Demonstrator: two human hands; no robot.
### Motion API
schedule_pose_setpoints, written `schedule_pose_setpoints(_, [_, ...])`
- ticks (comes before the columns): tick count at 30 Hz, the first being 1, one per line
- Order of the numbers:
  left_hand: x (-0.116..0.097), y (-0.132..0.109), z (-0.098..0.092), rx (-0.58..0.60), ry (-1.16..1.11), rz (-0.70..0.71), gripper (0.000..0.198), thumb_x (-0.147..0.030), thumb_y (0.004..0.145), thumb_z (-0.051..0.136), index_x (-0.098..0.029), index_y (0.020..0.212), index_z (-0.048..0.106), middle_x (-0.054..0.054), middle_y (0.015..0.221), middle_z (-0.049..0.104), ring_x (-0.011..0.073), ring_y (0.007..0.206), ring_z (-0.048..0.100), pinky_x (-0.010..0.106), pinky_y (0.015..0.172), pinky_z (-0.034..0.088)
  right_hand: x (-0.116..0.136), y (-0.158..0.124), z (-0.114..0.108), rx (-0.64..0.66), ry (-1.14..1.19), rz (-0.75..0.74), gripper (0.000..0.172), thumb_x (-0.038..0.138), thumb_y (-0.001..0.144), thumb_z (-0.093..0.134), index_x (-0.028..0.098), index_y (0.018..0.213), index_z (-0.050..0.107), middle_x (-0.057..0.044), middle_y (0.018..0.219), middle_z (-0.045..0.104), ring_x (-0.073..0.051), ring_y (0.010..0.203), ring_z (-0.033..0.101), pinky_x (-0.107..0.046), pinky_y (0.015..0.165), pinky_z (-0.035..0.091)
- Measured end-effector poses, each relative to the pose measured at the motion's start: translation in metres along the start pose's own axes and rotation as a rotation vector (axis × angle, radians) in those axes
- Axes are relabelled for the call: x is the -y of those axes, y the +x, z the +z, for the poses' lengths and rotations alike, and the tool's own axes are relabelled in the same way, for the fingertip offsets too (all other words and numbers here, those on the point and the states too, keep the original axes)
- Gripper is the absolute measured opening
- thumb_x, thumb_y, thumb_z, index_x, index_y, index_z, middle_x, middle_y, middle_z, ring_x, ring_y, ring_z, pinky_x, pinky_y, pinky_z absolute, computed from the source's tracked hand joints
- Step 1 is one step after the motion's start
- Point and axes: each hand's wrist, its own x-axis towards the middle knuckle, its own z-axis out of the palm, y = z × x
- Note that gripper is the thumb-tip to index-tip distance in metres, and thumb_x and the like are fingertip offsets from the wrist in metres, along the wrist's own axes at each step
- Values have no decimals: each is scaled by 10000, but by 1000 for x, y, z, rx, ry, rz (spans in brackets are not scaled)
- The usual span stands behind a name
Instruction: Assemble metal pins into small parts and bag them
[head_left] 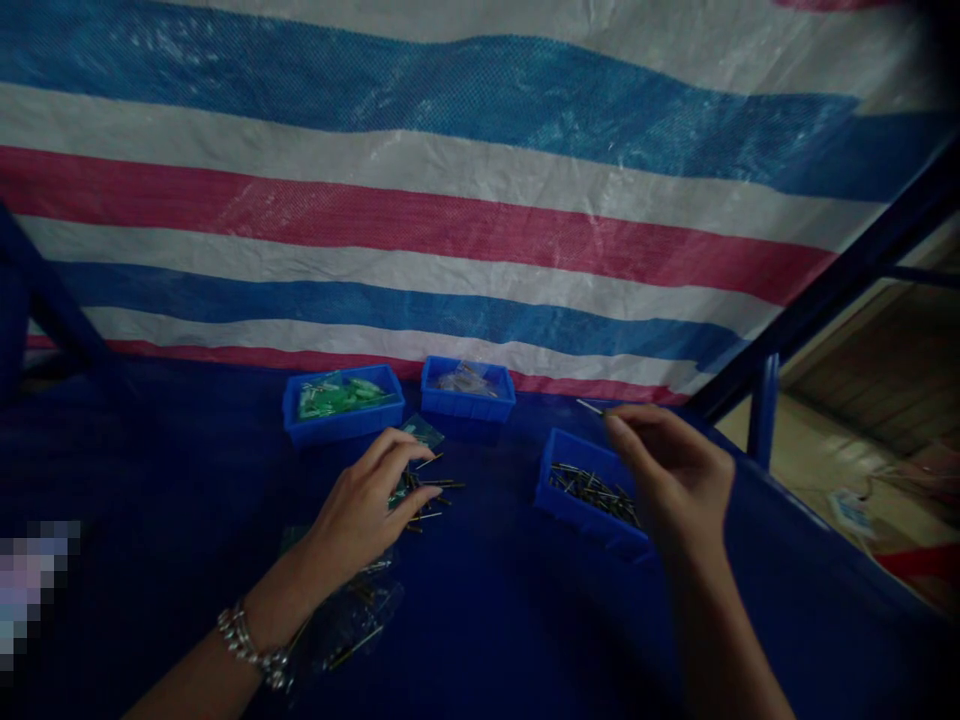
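My right hand (671, 470) pinches a thin rod (590, 407), which looks like a small drill bit with a bright silver end pointing left. Below that hand, a blue bin (551, 495) holds many dark, thin rods (592, 490) of similar look. My left hand (371, 495), with a beaded bracelet at the wrist, hovers over or rests on a loose pile of such rods (429, 487) on the blue table. Its thumb and fingers are apart, and nothing shows between them. Part of the pile is hidden under the palm.
Clear plastic bags (356, 620) with rods inside lie under my left forearm. At the back stand a blue bin of green packets (337, 395) and a blue bin of clear bags (469, 382). A striped tarp (420, 220) hangs behind the table, beside a blue metal frame (765, 410).
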Motion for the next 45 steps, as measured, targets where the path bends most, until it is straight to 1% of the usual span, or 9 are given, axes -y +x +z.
schedule_pose_setpoints(3, [0,0,1,-3,18,2,209,-234,800,515,-193,1002,486,32,958,476,79,631,473,252,629,450,-16,9,-26,4,-178,53,201,367,691,608,175,749,620,-28,640,596,-138,554,541,-237,473,411])
schedule_pose_setpoints(7, [1,0,1,-1,38,-9,186,-229,816,482,-187,996,498,43,966,485,84,644,486,257,625,454,-44,10,-40,541,-529,214,219,360,655,624,184,781,656,-20,580,617,-149,479,550,-243,440,404])
schedule_pose_setpoints(12, [4,0,1,73,65,-59,146,-186,828,434,-176,929,539,46,933,515,119,736,533,270,652,455,-48,0,-22,737,-569,164,162,242,743,510,217,801,659,-20,659,662,-165,570,608,-243,508,437])
schedule_pose_setpoints(15, [8,-1,2,179,72,-73,143,-166,818,440,-182,862,575,24,864,544,127,753,547,268,675,448,-43,-6,-7,822,-521,58,261,118,758,426,229,782,661,-25,750,676,-177,711,628,-265,638,454])
schedule_pose_setpoints(27, [6,-3,-5,388,80,-140,29,-196,725,573,-189,721,601,3,785,543,129,706,543,235,608,399,-47,-13,4,707,-717,-78,346,1,724,379,224,750,643,-36,719,629,-163,658,598,-251,593,403])
schedule_pose_setpoints(34, [7,-7,2,372,135,-103,32,-190,708,579,-192,695,609,2,732,549,127,655,550,230,575,385,-40,-18,15,686,-731,-128,378,-18,709,388,251,786,641,-24,671,592,-141,576,557,-222,509,337])
schedule_pose_setpoints(38, [9,-10,8,354,141,-72,27,-187,724,567,-190,712,591,-3,744,553,125,651,549,232,576,390,-24,-17,19,514,-790,-113,292,77,776,402,254,864,617,-32,703,580,-146,556,542,-226,463,316])
schedule_pose_setpoints(41, [7,-7,6,345,132,-81,43,-193,752,549,-182,728,584,-1,749,562,129,671,556,235,598,404,-10,-20,29,406,-651,-140,229,134,809,398,216,907,589,-33,727,569,-148,595,549,-240,518,379])
schedule_pose_setpoints(45, [3,2,1,273,106,-109,92,-201,804,494,-171,785,579,6,742,574,136,696,564,247,629,422,5,-37,51,590,-339,-215,200,168,822,425,191,965,563,-37,798,582,-142,681,571,-249,617,438])
